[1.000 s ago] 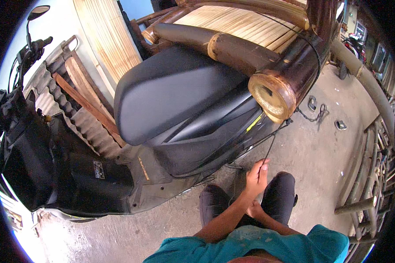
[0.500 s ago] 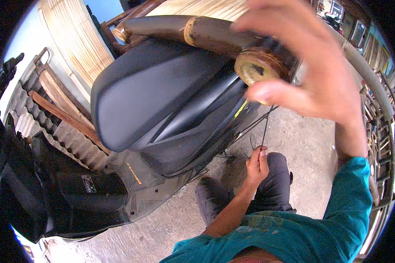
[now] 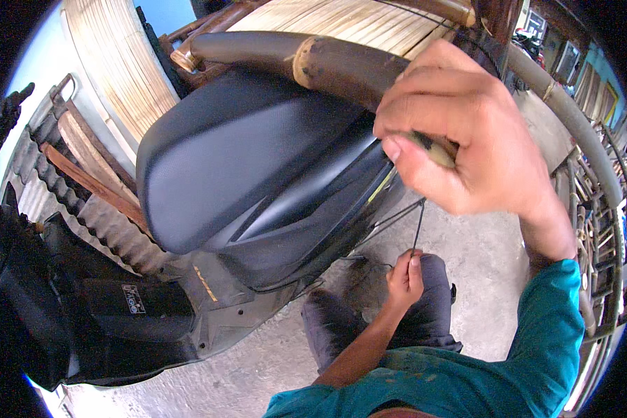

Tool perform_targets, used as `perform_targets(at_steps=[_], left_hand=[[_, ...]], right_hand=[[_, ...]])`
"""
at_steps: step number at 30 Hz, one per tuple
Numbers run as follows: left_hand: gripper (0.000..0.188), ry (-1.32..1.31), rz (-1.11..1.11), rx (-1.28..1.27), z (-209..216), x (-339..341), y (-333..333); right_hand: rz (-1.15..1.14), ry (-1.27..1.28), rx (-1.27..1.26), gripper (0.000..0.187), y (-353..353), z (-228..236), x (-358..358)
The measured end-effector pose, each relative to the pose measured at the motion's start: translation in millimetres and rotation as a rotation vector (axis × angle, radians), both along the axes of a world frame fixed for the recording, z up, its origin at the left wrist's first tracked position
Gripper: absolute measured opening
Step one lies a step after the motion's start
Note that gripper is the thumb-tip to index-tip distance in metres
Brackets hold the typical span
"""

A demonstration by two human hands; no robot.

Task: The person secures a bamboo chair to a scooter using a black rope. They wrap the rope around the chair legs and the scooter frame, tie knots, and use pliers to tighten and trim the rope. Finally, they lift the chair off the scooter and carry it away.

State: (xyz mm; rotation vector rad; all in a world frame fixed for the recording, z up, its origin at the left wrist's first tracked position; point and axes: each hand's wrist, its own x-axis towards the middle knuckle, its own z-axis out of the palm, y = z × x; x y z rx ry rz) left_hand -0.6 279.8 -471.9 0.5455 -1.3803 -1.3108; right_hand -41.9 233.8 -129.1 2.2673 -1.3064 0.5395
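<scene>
My right hand (image 3: 474, 132) is wrapped over the cut end of a thick brown bamboo pole (image 3: 348, 66), its pale hollow end showing between thumb and fingers. The pole lies across the rear of a black motor scooter's seat (image 3: 223, 153). Lower down, above my knees, my left hand (image 3: 405, 275) pinches a thin black cord (image 3: 418, 226). From that hand the cord runs taut up to below my right hand, where it meets strands slanting back along the scooter's side. Where the cord meets the pole is hidden behind my right hand.
Pale split-bamboo slats (image 3: 327, 28) lie beyond the pole. Wooden boards (image 3: 94, 188) and corrugated sheets (image 3: 80, 223) lean at the left, beside the scooter's footboard (image 3: 223, 299). A bamboo rack (image 3: 592, 237) stands along the right over a concrete floor (image 3: 494, 279).
My right hand, open and blurred over the pole's end before, has come down and closed around it. My left hand still pinches the cord and sits slightly lower in view.
</scene>
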Motion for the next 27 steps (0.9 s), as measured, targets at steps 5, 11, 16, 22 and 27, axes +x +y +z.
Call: perform_targets(at_steps=[5, 11, 16, 22, 27], left_hand=[[0.019, -0.018, 0.001, -0.002, 4, 2, 0], [0.018, -0.016, 0.055, -0.083, 1, 2, -3], [0.019, -0.024, 0.015, -0.06, -4, 6, -21], [0.017, -0.063, -0.012, -0.135, -23, 0, -10], [0.016, -0.103, 0.095, -0.257, -40, -7, -19]], right_hand=[[-0.02, -0.025, -0.073, 0.011, -1, -8, -1], [-0.036, -0.026, -0.049, 0.014, 0, 1, 0], [0.008, -0.084, -0.059, 0.02, -11, 4, -1], [-0.077, -0.022, -0.065, 0.033, 2, -2, -4], [0.117, -0.281, -0.458, 0.046, 8, -54, -40]])
